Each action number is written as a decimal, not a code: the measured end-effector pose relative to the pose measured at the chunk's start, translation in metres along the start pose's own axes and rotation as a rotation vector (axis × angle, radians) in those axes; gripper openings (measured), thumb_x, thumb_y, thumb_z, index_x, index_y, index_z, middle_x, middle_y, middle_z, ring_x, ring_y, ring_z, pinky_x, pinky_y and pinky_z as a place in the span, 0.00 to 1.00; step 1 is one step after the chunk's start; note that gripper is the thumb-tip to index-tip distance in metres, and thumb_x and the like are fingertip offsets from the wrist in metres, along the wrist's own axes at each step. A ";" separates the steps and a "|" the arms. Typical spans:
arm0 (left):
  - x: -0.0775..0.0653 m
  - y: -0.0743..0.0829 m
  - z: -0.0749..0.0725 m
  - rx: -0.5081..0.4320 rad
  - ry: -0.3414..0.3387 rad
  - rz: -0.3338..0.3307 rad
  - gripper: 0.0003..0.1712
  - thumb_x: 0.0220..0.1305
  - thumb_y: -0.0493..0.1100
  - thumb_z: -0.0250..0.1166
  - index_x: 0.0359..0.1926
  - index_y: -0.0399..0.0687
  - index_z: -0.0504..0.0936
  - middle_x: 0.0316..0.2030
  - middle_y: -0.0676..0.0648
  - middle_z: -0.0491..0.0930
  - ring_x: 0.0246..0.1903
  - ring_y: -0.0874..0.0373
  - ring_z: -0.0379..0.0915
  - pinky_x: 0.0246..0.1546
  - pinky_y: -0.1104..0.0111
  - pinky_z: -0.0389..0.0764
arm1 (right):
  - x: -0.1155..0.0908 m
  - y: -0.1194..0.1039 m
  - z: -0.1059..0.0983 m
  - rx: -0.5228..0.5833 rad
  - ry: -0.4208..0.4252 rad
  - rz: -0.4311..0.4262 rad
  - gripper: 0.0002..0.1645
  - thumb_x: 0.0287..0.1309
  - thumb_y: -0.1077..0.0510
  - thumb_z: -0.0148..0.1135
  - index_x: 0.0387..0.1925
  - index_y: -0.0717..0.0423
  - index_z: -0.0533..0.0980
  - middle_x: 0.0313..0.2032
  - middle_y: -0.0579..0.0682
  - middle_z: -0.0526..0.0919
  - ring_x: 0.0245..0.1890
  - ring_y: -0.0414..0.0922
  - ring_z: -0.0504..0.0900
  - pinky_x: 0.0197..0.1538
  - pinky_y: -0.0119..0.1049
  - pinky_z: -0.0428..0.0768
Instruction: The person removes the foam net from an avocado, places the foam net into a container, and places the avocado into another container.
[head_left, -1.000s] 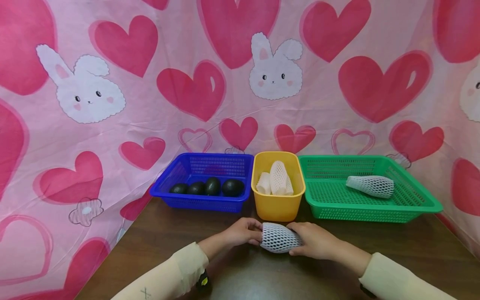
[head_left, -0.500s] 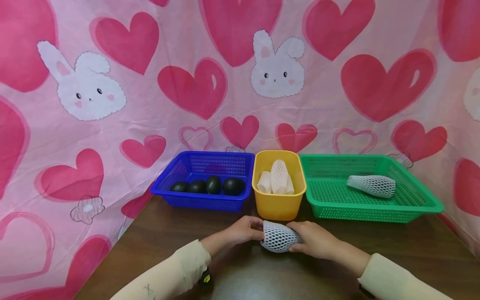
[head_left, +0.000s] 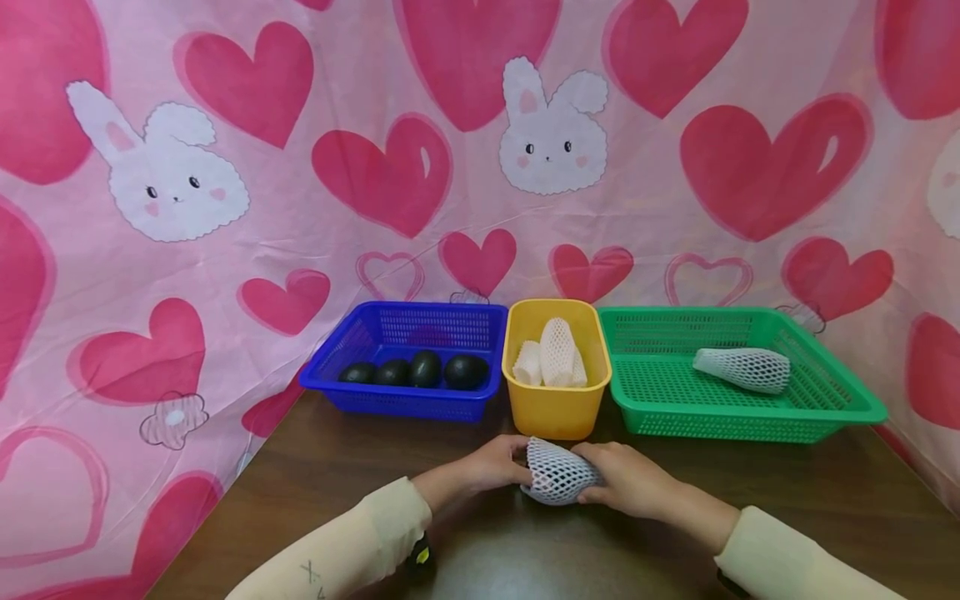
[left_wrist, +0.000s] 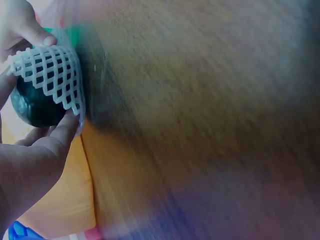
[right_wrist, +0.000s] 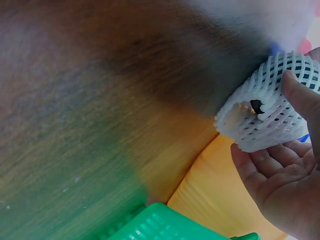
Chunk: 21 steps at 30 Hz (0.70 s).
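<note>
The avocado [left_wrist: 37, 105] pokes from the net [head_left: 562, 473], whose left end now sits slightly higher, so covering seems unfinished, your half-closed left hand [head_left: 498, 463] pinching that rim, your right hand [head_left: 624, 479] curled round the rest, before the bin [head_left: 555, 412].

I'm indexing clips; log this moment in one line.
left hand: holds foam net by rim; right hand: grips net; dark fruit: inside, one end bare

On your long cream-coloured cloth left sleeve [head_left: 352, 537] you can read one thin, dark mark shaped like the letter X [head_left: 310, 572]; a second dark mark [head_left: 320, 592] just below it, close to the view's bottom edge, is too incomplete to read. You can make out a small yellow patch [head_left: 423, 556] on the dark device under that cuff, too small to read.
</note>
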<state>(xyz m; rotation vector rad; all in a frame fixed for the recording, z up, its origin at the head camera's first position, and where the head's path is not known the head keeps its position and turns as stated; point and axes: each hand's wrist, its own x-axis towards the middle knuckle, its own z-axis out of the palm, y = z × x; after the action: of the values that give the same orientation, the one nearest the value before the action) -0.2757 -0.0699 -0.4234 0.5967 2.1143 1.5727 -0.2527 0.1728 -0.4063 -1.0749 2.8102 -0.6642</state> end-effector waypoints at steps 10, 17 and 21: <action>0.002 -0.005 0.002 -0.014 0.006 0.014 0.25 0.48 0.24 0.66 0.51 0.28 0.77 0.42 0.43 0.83 0.38 0.61 0.75 0.42 0.72 0.76 | 0.001 0.001 -0.001 0.035 -0.013 -0.006 0.31 0.49 0.50 0.75 0.52 0.59 0.75 0.44 0.46 0.81 0.40 0.41 0.78 0.47 0.46 0.79; 0.001 -0.005 0.003 -0.005 0.016 0.012 0.24 0.48 0.23 0.66 0.51 0.28 0.78 0.41 0.43 0.83 0.37 0.62 0.75 0.41 0.72 0.76 | 0.001 0.003 -0.002 0.000 -0.014 -0.076 0.30 0.46 0.53 0.77 0.50 0.58 0.76 0.42 0.45 0.82 0.39 0.38 0.79 0.45 0.42 0.80; 0.000 -0.004 0.002 -0.009 0.017 0.016 0.25 0.47 0.23 0.66 0.50 0.28 0.78 0.41 0.43 0.83 0.38 0.61 0.75 0.42 0.72 0.76 | 0.002 0.005 -0.003 -0.037 -0.018 -0.102 0.28 0.46 0.53 0.77 0.49 0.57 0.77 0.40 0.43 0.83 0.37 0.35 0.79 0.43 0.39 0.81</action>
<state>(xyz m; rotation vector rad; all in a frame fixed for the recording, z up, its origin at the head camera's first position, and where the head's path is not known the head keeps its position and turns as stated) -0.2748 -0.0689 -0.4277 0.6009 2.1194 1.6006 -0.2579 0.1763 -0.4054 -1.2308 2.7785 -0.6094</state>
